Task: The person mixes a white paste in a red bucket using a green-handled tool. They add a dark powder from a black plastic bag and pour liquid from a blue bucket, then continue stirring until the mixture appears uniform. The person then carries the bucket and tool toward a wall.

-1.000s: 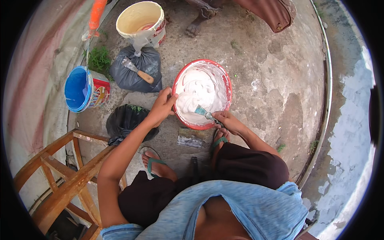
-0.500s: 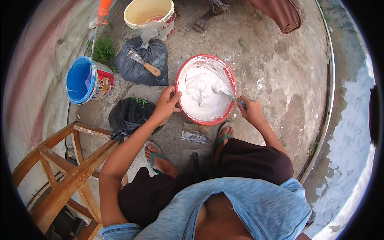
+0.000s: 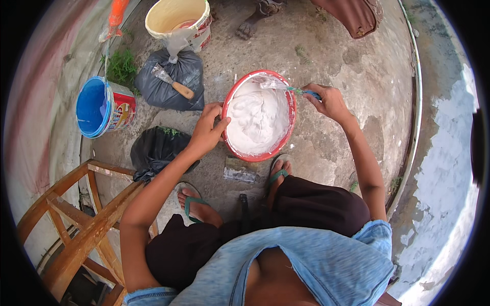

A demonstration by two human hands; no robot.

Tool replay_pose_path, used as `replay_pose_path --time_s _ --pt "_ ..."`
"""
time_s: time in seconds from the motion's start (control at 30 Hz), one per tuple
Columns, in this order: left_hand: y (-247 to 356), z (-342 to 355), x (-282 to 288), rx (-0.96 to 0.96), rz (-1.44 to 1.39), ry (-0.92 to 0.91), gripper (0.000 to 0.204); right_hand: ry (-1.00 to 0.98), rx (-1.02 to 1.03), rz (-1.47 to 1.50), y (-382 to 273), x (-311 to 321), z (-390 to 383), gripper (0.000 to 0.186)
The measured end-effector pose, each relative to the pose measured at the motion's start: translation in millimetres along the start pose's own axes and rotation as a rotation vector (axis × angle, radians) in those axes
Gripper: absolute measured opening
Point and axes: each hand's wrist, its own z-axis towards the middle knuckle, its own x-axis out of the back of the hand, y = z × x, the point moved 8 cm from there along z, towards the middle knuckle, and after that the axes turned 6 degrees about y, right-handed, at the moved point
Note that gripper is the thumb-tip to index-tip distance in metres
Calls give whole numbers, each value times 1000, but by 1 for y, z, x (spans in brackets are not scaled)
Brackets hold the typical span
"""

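Observation:
A red basin of thick white paste is in front of my feet and looks tipped toward one side. Its left rim is gripped by my left hand, thumb on the edge and fingers along the outer wall. My right hand is closed on the blue-green handle of a putty knife. The knife's paste-coated blade lies across the basin's upper right rim. My right-hand fingers partly hide the handle's end.
A second scraper with a wooden handle rests on a tied grey plastic bag. Nearby stand a blue-lined bucket and a cream bucket. A black bag, a wooden frame and a flat block lie closer.
My right hand has lifted the putty knife out of the paste and moved it up and right to the rim. The basin has tilted; my left hand stays on its edge.

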Motion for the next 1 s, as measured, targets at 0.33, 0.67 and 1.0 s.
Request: replay_pose_path --time_s 0.33,0.67,1.0 --pt "-5 -2 -3 -65 62 39 35 -284 -174 128 18 -14 -26 17" --pt "-3 3 -4 -147 135 29 34 -91 -101 48 25 -8 4 19" --pt "-16 -27 -14 117 -60 65 38 -163 -674 498 54 -100 -149 21"
